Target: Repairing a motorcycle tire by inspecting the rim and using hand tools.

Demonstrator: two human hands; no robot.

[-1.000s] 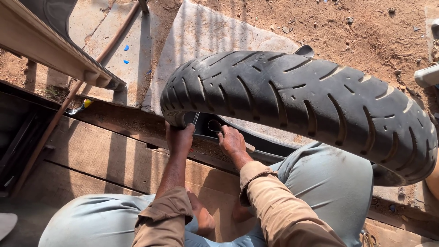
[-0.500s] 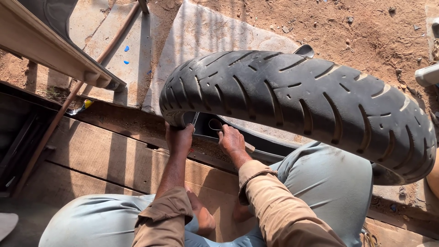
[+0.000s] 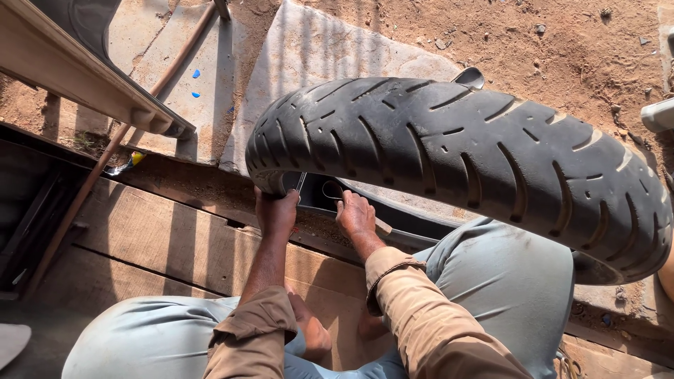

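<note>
Now both hands [image 3: 316, 214] grip tyre [image 3: 463, 161] edge, sth dark inside

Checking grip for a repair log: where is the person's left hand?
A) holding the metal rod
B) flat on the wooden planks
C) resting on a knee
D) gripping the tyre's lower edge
D: the left hand is closed around the lower edge of the black tyre, beside the right hand.

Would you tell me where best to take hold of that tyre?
Probably at the near lower edge of the tyre, coming from underneath: it stands on its side across the lap, and the left hand already grips that rim, where fingers can hook inside.
</note>
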